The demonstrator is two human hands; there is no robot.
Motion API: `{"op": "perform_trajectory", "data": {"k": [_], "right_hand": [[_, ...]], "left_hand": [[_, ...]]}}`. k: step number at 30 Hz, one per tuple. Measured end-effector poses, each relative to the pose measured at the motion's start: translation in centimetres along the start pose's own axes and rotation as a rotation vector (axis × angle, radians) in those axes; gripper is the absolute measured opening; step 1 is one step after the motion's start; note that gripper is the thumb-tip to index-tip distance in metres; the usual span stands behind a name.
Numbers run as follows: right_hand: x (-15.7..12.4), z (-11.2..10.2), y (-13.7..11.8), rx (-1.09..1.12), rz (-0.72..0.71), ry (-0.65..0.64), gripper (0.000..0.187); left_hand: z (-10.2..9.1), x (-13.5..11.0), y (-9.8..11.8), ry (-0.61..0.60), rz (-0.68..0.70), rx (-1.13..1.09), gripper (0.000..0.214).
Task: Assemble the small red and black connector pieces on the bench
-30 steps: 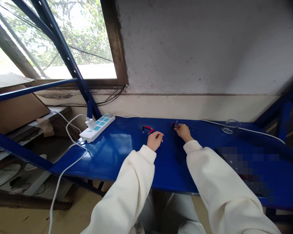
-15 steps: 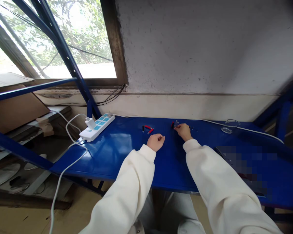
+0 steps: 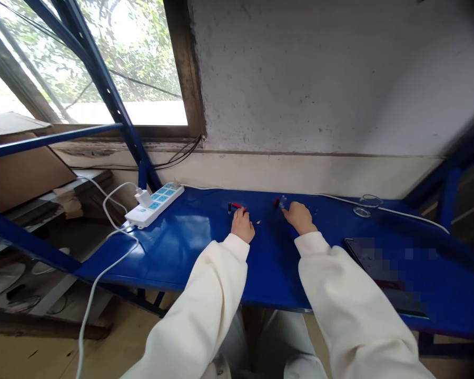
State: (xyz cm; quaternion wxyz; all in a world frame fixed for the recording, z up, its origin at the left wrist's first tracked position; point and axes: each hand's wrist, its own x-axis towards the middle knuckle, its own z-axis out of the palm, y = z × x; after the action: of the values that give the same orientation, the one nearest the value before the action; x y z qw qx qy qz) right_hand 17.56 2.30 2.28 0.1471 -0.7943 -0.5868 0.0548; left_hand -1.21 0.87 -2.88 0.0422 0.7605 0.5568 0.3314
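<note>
Small tubes (image 3: 237, 206) lie in two groups near the wall side of one blue table (image 3: 268, 273); the work looks partway, with both hands at the groups, though how much remains cannot be told. One white power strip (image 3: 154, 207) sits at left. The left hand (image 3: 242, 226) has bent fingers by the left group, the right hand (image 3: 299, 217) its thumb beside the other; I cannot tell whether either grips anything. One clear glass (image 3: 362, 212) stands right. Left group: one black tube (image 3: 229, 207), seemingly two red; right: one red piece (image 3: 276, 202), clear ones uncountable. One pale scrap (image 3: 258, 222) lies between the hands.
</note>
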Motion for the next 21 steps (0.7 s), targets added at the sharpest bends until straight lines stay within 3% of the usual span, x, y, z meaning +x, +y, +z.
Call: {"op": "perform_trajectory", "data": {"k": [6, 10, 16, 21], "right_hand": [[-4.5, -0.7, -1.9, 0.21, -0.179, 0.195, 0.028], [-5.9, 0.1, -2.7, 0.311, -0.329, 0.218, 0.027], [-6.4, 1.1, -2.6, 0.425, -0.367, 0.205, 0.03], [-6.2, 2.0, -2.6, 0.574, -0.343, 0.194, 0.029]], "left_hand": [[0.6, 0.1, -0.1, -0.051, -0.054, 0.022, 0.041], [0.7, 0.2, -0.1, -0.032, -0.126, -0.019, 0.045], [0.5, 0.3, 0.1, -0.018, -0.12, -0.115, 0.044], [-0.4, 0.5, 0.9, 0.068, -0.064, -0.404, 0.04]]}}
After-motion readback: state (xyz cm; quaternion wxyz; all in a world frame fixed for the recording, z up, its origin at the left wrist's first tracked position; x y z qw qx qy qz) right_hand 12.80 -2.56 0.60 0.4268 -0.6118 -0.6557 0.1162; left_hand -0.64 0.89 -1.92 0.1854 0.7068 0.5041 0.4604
